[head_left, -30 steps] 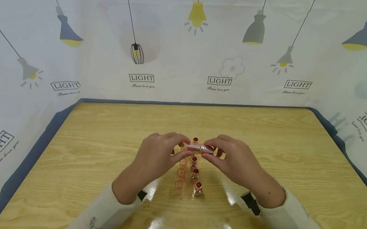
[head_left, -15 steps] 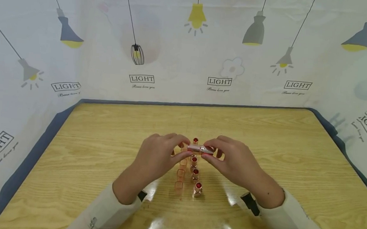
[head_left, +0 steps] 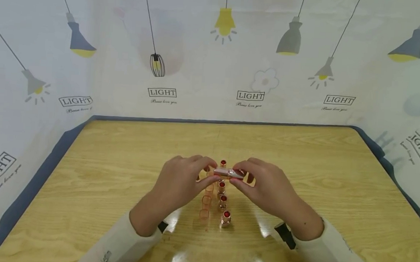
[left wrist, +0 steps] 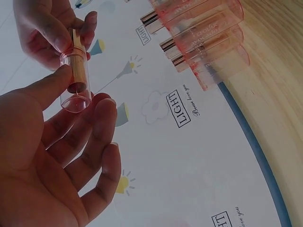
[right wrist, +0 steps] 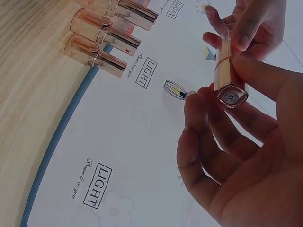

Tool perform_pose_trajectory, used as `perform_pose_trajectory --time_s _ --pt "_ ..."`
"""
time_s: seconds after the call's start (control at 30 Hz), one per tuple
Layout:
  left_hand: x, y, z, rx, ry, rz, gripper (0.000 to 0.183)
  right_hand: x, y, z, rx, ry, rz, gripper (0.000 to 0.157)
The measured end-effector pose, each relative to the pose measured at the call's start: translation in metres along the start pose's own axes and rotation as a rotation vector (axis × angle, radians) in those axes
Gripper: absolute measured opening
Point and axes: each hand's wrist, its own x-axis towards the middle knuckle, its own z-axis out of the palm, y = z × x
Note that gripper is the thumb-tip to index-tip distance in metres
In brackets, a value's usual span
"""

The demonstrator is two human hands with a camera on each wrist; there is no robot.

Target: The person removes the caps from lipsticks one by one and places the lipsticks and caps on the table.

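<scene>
Between both hands a lipstick [head_left: 225, 172] lies level above the table, its clear cap [left wrist: 75, 103] toward the left. My left hand [head_left: 179, 181] pinches the cap between thumb and fingertips. On the other side, my right hand [head_left: 271, 187] pinches the shiny rose-gold base [right wrist: 230, 90], whose square end with a round label faces the right wrist camera. The cap surrounds the gold tube inside. Below the hands, several uncapped lipsticks [head_left: 225, 219] with red tips stand upright in a row. To their left runs a row of clear pinkish caps [head_left: 204, 214], partly hidden by the left hand.
The wood-grain table [head_left: 123, 137] spreads around both rows. A pale backdrop [head_left: 199, 66] printed with lamps encloses its back and sides, with a blue strip [head_left: 160, 119] along the table's edge.
Everything in the head view has shifted slightly down, as the camera tilted. Both hands keep their hold on the lipstick, almost unmoved.
</scene>
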Motion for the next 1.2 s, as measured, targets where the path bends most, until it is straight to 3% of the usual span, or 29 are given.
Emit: perform_pose_trajectory --time_s 0.3,0.87,1.2 --pt "0.0 0.0 0.001 0.003 -0.017 -0.014 0.03 0.0 -0.001 -0.001 -0.013 -0.019 0.018 0.019" --pt "0.0 -0.002 -0.001 -0.002 -0.029 -0.004 0.028 0.001 0.004 -0.004 0.021 -0.025 -0.037 0.017" --pt "0.0 -0.01 -0.004 0.045 -0.011 -0.064 0.028 0.002 0.007 -0.009 0.001 -0.036 0.061 0.018"
